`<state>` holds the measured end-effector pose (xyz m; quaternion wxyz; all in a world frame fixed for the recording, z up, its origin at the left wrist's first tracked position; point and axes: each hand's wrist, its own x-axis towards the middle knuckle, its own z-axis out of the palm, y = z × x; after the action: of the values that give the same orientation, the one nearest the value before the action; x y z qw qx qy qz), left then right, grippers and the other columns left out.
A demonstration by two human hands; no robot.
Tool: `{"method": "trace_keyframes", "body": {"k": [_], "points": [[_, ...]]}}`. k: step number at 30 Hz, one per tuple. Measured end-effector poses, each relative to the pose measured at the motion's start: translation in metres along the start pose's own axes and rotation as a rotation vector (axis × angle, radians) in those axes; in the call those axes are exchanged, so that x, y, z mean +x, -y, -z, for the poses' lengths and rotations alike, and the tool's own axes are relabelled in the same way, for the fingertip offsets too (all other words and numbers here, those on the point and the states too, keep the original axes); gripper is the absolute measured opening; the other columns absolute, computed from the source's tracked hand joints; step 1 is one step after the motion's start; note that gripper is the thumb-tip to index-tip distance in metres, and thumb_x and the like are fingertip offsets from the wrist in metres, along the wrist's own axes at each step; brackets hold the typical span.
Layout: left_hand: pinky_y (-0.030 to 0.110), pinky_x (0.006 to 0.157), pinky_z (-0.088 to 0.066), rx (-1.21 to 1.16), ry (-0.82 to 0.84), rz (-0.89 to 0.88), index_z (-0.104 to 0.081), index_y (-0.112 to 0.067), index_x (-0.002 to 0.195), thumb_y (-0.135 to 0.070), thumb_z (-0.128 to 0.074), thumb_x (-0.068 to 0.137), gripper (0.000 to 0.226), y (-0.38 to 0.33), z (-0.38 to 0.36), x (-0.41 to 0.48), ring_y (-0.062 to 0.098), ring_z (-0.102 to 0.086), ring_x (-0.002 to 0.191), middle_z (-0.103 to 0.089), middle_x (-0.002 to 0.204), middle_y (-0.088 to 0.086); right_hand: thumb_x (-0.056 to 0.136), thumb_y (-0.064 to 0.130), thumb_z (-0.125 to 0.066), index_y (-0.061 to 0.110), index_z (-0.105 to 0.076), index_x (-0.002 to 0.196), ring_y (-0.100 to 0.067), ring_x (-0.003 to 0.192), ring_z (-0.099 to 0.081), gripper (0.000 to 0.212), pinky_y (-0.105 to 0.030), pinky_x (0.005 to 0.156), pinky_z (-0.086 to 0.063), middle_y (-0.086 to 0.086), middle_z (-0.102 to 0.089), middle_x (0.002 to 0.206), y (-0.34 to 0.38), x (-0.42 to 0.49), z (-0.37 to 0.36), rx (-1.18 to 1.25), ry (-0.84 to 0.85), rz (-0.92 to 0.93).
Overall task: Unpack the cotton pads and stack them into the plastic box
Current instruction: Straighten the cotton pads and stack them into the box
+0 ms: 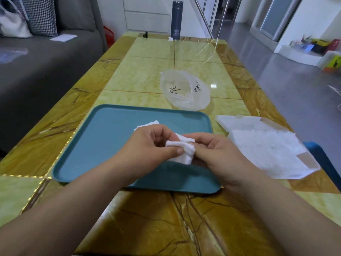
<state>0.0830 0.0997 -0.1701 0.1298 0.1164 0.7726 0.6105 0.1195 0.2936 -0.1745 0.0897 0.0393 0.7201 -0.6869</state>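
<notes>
**Squaring the pads before they go in**

Both grips are grasping one small wad of pads, which is hanging just above the tray. The left grip is pinching its near side with the thumb on top and the fingers curled beneath; the right grip is pinching the opposite edge. The wad is looking rumpled, with its edges out of line, and how many pads are in it I cannot tell.

The box is lying open on the bench just to the right of the right grip; something white is showing inside it, though whether that is pads or only the frosted wall is unclear. A loose pad is lying on the tray just beyond the left grip, partly hidden by it. The bag is sagging open farther beyond both grips and is probably nearly empty.

The step in hand seems to be tidying the wad for stacking. It is likely going best with light pressure, since cotton creases and sheds when squeezed. The edges want tapping level between the two grips before the right grip carries the wad sideways to the box; setting it down flat, rather than dropping it, should be keeping the stack even. The loose pad behind the left grip is also waiting to be gathered.
</notes>
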Motion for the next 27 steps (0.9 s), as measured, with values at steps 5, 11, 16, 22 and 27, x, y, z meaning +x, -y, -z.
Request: {"method": "trace_keyframes", "body": {"k": [5, 11, 16, 22, 27], "points": [[0.050, 0.085, -0.058, 0.013, -0.036, -0.020, -0.074, -0.011, 0.091, -0.013, -0.085, 0.083, 0.014, 0.005, 0.000, 0.003, 0.033, -0.073, 0.088, -0.078, 0.092, 0.013, 0.102, -0.001, -0.055, 0.014, -0.077, 0.118, -0.027, 0.112, -0.073, 0.031, -0.044, 0.105, -0.056, -0.010, -0.079, 0.111, 0.002, -0.001, -0.001, 0.062, 0.042, -0.008], [0.019, 0.057, -0.044, 0.286, -0.152, -0.082, -0.067, -0.029, 0.100, -0.033, -0.091, 0.074, 0.035, 0.012, 0.003, 0.008, 0.004, -0.053, 0.060, -0.065, 0.076, 0.001, 0.083, -0.006, -0.078, 0.010, -0.073, 0.118, -0.025, 0.106, -0.075, 0.040, -0.035, 0.098, -0.058, -0.012, -0.080, 0.107, -0.002, -0.002, 0.002, 0.020, 0.077, 0.069], [0.014, 0.052, -0.036, 0.430, -0.017, -0.100, -0.073, -0.029, 0.089, -0.028, -0.086, 0.081, 0.015, 0.015, 0.001, 0.006, 0.000, -0.048, 0.052, -0.058, 0.061, -0.010, 0.090, -0.002, -0.072, 0.023, -0.079, 0.100, -0.011, 0.093, -0.075, 0.028, -0.023, 0.088, -0.057, 0.005, -0.081, 0.095, -0.007, 0.004, -0.001, -0.331, -0.090, 0.128], [0.018, 0.050, -0.035, 0.598, -0.040, -0.051, -0.069, -0.030, 0.084, -0.033, -0.080, 0.082, 0.012, 0.018, 0.002, 0.007, 0.000, -0.053, 0.054, -0.062, 0.062, -0.010, 0.087, 0.009, -0.077, 0.022, -0.080, 0.111, 0.003, 0.095, -0.072, 0.027, -0.019, 0.094, -0.056, 0.013, -0.078, 0.101, -0.009, 0.007, -0.002, -0.453, -0.310, 0.118], [0.016, 0.051, -0.037, 0.604, -0.039, -0.072, -0.068, -0.029, 0.085, -0.034, -0.076, 0.085, 0.009, 0.019, 0.000, 0.008, 0.002, -0.055, 0.058, -0.064, 0.067, -0.006, 0.091, 0.009, -0.075, 0.017, -0.080, 0.113, 0.017, 0.092, -0.066, 0.024, 0.000, 0.080, -0.049, 0.018, -0.075, 0.093, -0.009, 0.006, -0.006, -0.442, -0.289, 0.101]]}}
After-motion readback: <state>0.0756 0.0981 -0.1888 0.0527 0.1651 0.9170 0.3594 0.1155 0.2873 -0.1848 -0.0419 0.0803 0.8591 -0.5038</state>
